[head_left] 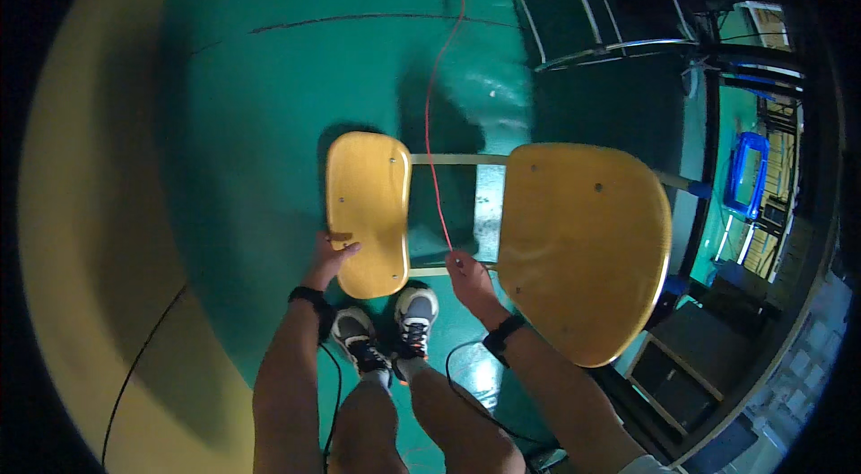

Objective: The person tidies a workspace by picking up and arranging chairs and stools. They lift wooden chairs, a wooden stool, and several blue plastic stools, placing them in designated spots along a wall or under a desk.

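A chair with a yellow wooden seat (583, 241) and a smaller wooden backrest (369, 196) stands before me, joined by pale metal tubes (457, 159). My left hand (328, 260) is closed on the near-left edge of the backrest, thumb on its face; the other fingers are hidden behind it. A thin red cord (433, 79) runs from the far edge of the view across the gap in the chair frame. Its near end reaches my right hand (470, 280), whose fingers are closed on it beside the near tube. Whether they also touch that tube, I cannot tell.
My shoes (414, 321) stand on the green floor (269, 115) close to the backrest. At the far right is a metal rack (619, 48). A blue plastic stool (746, 173) lies beyond it, and a dark box (677, 375) sits right of the seat. Black cables hang near my wrists.
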Motion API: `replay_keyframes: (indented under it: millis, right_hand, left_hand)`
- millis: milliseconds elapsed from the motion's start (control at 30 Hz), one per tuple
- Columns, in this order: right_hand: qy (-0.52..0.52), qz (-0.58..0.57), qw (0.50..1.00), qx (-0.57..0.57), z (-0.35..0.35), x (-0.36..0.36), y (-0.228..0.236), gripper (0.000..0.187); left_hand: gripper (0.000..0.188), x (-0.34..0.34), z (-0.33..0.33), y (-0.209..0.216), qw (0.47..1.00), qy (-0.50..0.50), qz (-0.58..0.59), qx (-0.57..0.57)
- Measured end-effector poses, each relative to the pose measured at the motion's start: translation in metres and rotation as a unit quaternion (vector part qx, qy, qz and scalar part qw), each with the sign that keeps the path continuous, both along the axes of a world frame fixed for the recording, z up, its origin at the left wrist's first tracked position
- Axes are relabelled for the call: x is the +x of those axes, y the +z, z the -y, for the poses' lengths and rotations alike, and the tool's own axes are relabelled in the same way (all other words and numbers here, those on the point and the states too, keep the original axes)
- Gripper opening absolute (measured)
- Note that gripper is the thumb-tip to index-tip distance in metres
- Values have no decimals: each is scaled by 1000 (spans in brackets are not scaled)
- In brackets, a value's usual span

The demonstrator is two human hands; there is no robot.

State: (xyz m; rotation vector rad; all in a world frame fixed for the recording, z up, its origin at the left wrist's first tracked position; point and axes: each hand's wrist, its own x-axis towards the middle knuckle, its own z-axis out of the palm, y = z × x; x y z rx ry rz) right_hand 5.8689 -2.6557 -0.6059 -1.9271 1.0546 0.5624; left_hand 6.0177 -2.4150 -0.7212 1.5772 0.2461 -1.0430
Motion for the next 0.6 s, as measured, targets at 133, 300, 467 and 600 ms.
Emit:
replay_keyframes:
  millis: [133, 300, 467, 600]
  right_hand:
    - [-8, 56, 998, -15, -10, 19, 68, 25]
    - [9, 54, 997, -53, 0, 12, 131, 23]
    - [-25, 105, 988, -111, 25, 0, 203, 22]
    - [-56, 118, 980, -153, 45, -8, 271, 19]
  left_hand:
    - [45, 16, -20, 15, 997, -79, 23, 9]
    - [40, 14, -24, 66, 996, -52, -66, 9]
    - [38, 19, 8, 179, 990, -86, -108, 42]
    - [36, 10, 10, 217, 991, -54, -122, -27]
